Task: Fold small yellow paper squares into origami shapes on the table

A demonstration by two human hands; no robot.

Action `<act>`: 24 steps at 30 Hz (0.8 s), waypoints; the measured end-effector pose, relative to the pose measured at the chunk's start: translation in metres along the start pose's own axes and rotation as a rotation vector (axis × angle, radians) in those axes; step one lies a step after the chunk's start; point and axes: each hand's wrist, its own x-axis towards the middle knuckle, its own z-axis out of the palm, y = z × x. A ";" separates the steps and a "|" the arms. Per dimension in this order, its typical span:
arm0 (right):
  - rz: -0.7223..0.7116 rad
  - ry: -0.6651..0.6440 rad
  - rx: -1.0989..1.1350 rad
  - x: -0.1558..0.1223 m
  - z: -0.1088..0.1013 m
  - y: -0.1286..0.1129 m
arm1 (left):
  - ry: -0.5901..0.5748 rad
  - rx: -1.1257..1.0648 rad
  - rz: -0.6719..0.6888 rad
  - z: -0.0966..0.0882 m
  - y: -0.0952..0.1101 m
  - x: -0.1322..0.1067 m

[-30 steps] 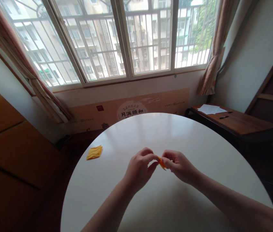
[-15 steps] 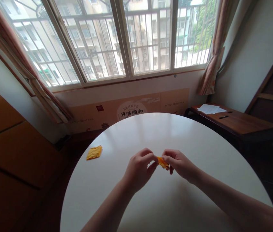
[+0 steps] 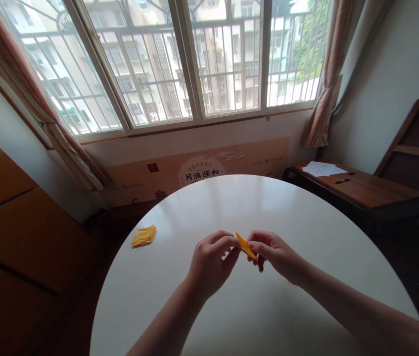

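Note:
Between my two hands, just above the white round table, is a small yellow packet, seen nearly edge-on and tilted. My left hand pinches its left end between thumb and fingers. On the other side, my right hand grips the right part with thumb and fingertips. Some of the packet is covered by the fingers. A second yellow packet, flat and square with a wrinkled surface, lies near the table's left edge, apart from both hands.
Behind the table, a printed beige panel runs below a barred window. Papers and a dark pen-like object lie on a wooden side table at right. A wooden cabinet stands at left.
The packet in my hands has turned; its upper left corner now points up above my left fingertips. My hands have barely shifted. The other packet stays on the table.

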 end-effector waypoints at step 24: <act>0.077 0.003 0.047 0.000 0.003 -0.004 | -0.019 0.070 0.088 -0.005 0.002 0.001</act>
